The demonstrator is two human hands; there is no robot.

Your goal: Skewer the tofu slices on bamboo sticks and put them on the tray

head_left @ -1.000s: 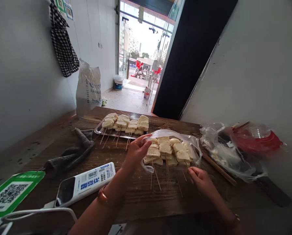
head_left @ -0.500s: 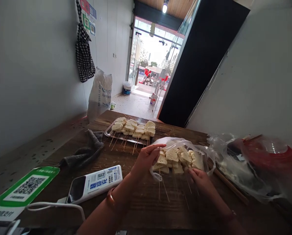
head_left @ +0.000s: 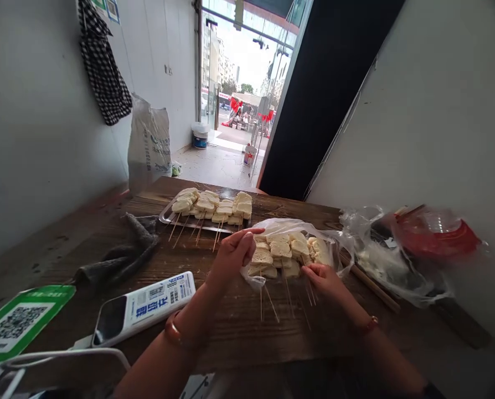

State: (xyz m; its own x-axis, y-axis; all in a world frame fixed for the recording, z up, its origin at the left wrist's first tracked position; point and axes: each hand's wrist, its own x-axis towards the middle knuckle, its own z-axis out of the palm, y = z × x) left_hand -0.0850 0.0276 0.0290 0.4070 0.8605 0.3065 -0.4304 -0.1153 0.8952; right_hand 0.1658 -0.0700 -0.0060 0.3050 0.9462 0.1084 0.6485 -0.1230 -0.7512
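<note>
A clear plastic bag (head_left: 287, 225) lies open on the table, with skewers of folded pale tofu-like slices (head_left: 279, 247) inside and their thin sticks poking out toward me. My left hand (head_left: 236, 252) is at the bag's left edge, fingers curled and index finger stretched along the rim; it grips the plastic. At the bag's right front, my right hand (head_left: 323, 277) pinches a skewer (head_left: 303, 260) by its stick, close to the slices. Behind the bag, a metal tray (head_left: 165, 218) carries more of these skewers (head_left: 208, 202), sticks facing me.
Left of my arm lie a phone-like device (head_left: 143, 307) with a white cable (head_left: 102, 350), a green QR-code card (head_left: 27, 318) and a grey cloth (head_left: 123, 255). To the right are a wooden rod (head_left: 374, 285), crumpled plastic bags (head_left: 391, 266) and something red (head_left: 438, 235).
The view has shifted, so everything sits further left and slightly higher. My right hand has moved a little left along the bag's front. My left hand stays at the bag's left edge.
</note>
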